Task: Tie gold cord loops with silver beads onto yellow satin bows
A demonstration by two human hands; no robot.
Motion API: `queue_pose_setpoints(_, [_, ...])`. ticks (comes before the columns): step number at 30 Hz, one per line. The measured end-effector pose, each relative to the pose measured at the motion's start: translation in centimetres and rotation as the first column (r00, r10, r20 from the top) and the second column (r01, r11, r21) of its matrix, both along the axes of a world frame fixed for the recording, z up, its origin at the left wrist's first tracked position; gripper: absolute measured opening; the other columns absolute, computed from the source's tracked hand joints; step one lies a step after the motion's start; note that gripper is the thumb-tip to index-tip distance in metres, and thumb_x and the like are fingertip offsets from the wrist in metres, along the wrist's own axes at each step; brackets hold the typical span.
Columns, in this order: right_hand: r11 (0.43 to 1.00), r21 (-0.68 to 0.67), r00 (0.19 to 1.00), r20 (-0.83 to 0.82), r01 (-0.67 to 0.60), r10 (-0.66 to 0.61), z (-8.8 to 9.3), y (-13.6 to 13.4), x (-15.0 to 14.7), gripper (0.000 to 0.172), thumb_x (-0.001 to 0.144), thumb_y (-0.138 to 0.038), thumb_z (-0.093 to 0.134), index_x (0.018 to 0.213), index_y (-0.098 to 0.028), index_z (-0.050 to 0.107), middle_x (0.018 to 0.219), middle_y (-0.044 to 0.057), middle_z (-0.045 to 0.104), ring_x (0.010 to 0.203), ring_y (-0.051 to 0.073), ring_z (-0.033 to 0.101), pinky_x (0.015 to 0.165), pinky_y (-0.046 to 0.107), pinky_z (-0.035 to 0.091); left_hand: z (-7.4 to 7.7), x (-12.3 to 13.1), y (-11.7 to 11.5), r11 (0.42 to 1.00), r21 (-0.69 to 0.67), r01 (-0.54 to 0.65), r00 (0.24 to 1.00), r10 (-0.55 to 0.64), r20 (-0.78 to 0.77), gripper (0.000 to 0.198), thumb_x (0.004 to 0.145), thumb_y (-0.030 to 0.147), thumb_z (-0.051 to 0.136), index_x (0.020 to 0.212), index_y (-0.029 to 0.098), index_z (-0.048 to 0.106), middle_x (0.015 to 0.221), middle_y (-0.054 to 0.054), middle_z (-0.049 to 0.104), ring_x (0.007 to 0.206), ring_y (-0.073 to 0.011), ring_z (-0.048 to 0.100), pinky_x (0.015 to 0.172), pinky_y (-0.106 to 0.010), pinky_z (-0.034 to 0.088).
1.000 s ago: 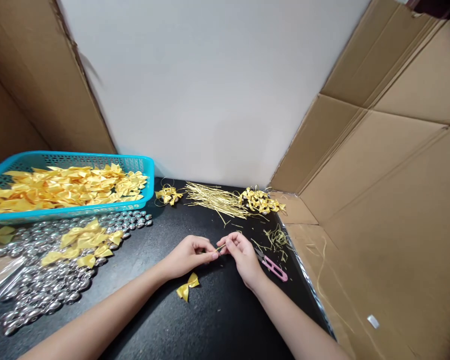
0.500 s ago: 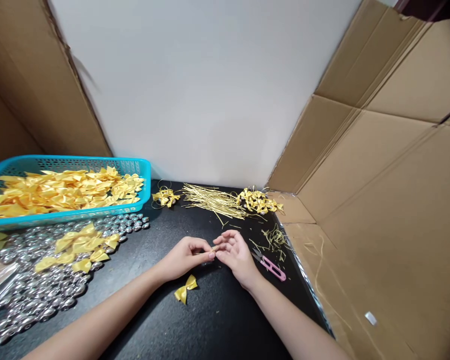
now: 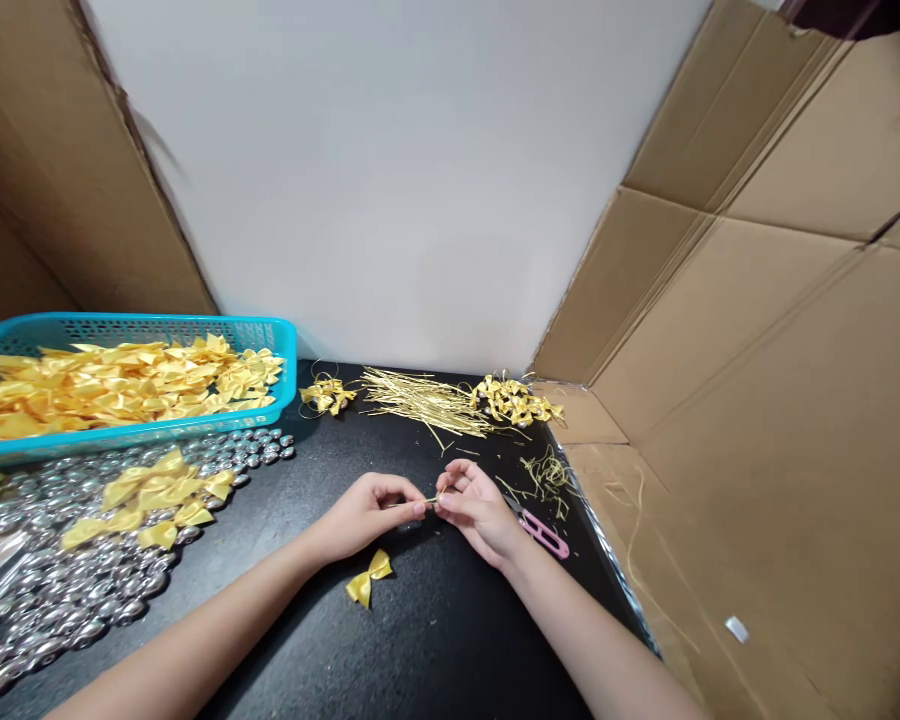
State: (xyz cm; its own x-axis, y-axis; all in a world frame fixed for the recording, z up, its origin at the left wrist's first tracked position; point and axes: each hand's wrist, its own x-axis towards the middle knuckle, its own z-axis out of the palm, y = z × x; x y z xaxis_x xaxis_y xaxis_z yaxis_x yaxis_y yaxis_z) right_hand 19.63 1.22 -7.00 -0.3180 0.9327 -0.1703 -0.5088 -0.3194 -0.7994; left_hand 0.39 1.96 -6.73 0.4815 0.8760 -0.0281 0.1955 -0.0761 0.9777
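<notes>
Over the middle of the black table, my left hand (image 3: 375, 515) pinches a thin gold cord (image 3: 431, 501) between thumb and fingertips. My right hand (image 3: 482, 512) meets it fingertip to fingertip, its thumb and fingers closed on the same cord. The cord is small and partly covered by the fingers. A single yellow ribbon bow (image 3: 369, 578) lies on the table just below my left hand. Close to the right of my right hand are pink thread snips (image 3: 544, 535), their blades partly hidden behind it.
A blue basket (image 3: 289, 375) full of yellow bows stands at the left. Silver beads (image 3: 105, 575) spread before it, with several bows (image 3: 157, 490) on top. Cut gold cords (image 3: 420, 400), finished bow clusters (image 3: 514, 400) and cord scraps (image 3: 547, 470) lie behind and right. Cardboard walls flank the table.
My right thumb and fingers have closed in on the cord, and a short stretch of it now shows between my hands. The view has shifted slightly.
</notes>
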Motion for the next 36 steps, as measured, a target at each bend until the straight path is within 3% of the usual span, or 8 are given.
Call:
queue_pose_setpoints(14, [0.99,-0.124,0.996,-0.067,-0.075,0.067,0.15,0.16,0.28,0.049,0.049,-0.012,0.09,0.087,-0.02,0.059,0.074,-0.006,0.066,0.066,0.008,0.062,0.069,0.023,0.051,-0.14,0.04,0.16,0.999,-0.025,-0.047,0.999,0.047,-0.004,0.038,0.079,0.049,0.066,0.078,0.012,0.071,0.061,0.0,0.06,0.053,-0.0113,0.045,0.052,-0.023,0.032])
queue_pose_setpoints(22, [0.999,0.003,0.999,0.008,0.042,-0.042,-0.15,0.19,0.07,0.043,0.052,-0.012,0.088,0.083,-0.02,0.061,0.077,-0.004,0.07,0.069,0.009,0.063,0.069,0.023,0.051,-0.01,0.01,0.23,0.997,-0.024,-0.079,0.997,0.079,-0.015,0.039,0.079,0.051,0.066,0.075,0.012,0.069,0.057,0.001,0.058,0.051,-0.0109,0.043,0.051,-0.023,0.029])
queue_pose_setpoints(27, [0.993,0.091,0.995,0.058,0.08,-0.085,-0.13,0.19,0.05,0.046,0.046,-0.012,0.091,0.079,-0.019,0.061,0.08,-0.002,0.072,0.07,0.011,0.064,0.074,0.026,0.052,0.04,0.08,0.28,0.995,-0.022,-0.094,0.996,0.094,-0.009,0.039,0.078,0.052,0.066,0.074,0.013,0.068,0.057,0.002,0.057,0.051,-0.0108,0.044,0.052,-0.023,0.03])
queue_pose_setpoints(36, [0.982,0.139,0.981,0.126,0.131,-0.149,-0.57,0.26,-0.25,0.042,0.048,-0.023,0.095,0.073,-0.018,0.061,0.07,-0.002,0.071,0.07,0.012,0.065,0.075,0.027,0.051,-0.12,0.05,0.21,0.996,-0.029,-0.089,0.996,0.089,-0.011,0.038,0.079,0.05,0.066,0.075,0.012,0.069,0.057,0.002,0.057,0.05,-0.0101,0.043,0.05,-0.022,0.028])
